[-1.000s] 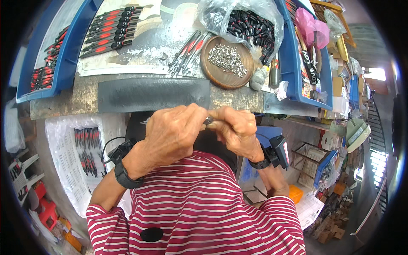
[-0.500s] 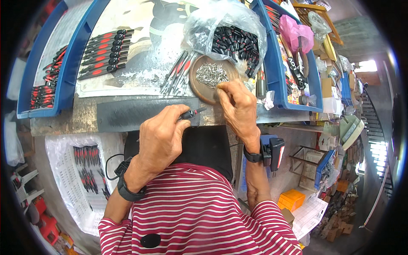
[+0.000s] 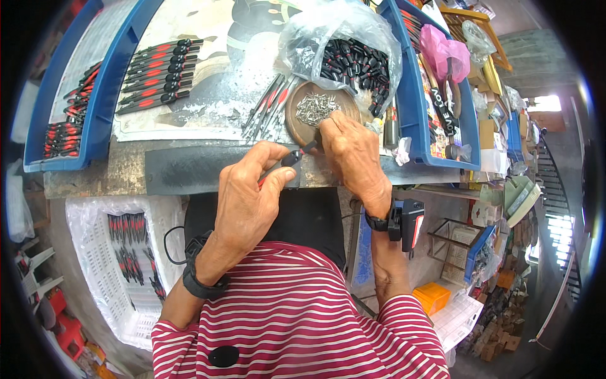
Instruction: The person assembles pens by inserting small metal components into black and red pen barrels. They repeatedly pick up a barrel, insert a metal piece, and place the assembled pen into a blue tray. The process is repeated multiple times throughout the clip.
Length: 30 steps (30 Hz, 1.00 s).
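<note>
Well, from my remote seat I am looking down on a worn bench that is stretching across the view. Two blue trays are flanking its top: the left tray is holding black-and-red tools, and the right tray is carrying mixed goods under a pink bag. Below the bench on the left, a white crate is holding similar tools. A clear bag is gaping around a pile of black parts. Left of it, a row of tools is lying flat. Nearer, the right hand is bending over a wooden dish, fingers curling down together; I am not managing to tell whether they are gripping anything. The left hand is pinching a pen-like tool between thumb and forefinger above the bench's front edge, its black end slanting toward the dish. Small metal pieces are heaping inside the dish.
</note>
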Tool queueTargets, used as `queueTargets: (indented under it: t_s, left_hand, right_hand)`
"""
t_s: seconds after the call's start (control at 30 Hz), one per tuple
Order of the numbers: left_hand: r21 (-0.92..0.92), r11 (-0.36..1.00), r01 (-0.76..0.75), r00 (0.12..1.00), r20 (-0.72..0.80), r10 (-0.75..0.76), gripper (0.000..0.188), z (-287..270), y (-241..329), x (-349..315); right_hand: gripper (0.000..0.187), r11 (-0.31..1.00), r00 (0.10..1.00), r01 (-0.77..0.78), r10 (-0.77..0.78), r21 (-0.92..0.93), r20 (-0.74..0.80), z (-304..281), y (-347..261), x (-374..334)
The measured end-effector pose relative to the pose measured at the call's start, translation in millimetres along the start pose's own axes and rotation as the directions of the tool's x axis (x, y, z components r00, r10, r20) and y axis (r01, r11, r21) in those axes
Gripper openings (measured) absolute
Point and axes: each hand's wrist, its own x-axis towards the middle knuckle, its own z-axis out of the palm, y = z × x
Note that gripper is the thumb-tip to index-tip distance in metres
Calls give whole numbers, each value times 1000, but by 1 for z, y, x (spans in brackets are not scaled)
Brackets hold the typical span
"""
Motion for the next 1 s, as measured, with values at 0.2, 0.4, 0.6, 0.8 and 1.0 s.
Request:
queueTargets:
  t_s: [0.2, 0.4, 0.6, 0.8, 1.0]
  left_hand:
    - [-61, 993, 100, 995, -4, -100, 17, 1, 4, 0]
    - [-236, 949, 207, 978, 32, -205, 15, 3, 3, 5]
    - [-391, 871, 298, 952, 58, -300, 16, 8, 1, 9]
    - [-373, 889, 265, 961, 25, -276, 15, 12, -1, 9]
    - [-264, 948, 177, 979, -56, -198, 15, 19, -5, 6]
  right_hand:
    - [9, 996, 990, -56, 64, 68, -124, 10, 0, 3]
    - [7, 930, 955, -191, 250, 314, -159, 5, -5, -2]
    - [8, 686, 866, -384, 501, 617, -18, -6, -18, 0]
    - [10, 286, 865, -386, 442, 877, 237, -25, -34, -5]
    - [10, 361, 879, -384, 424, 850, 218, -25, -44, -2]
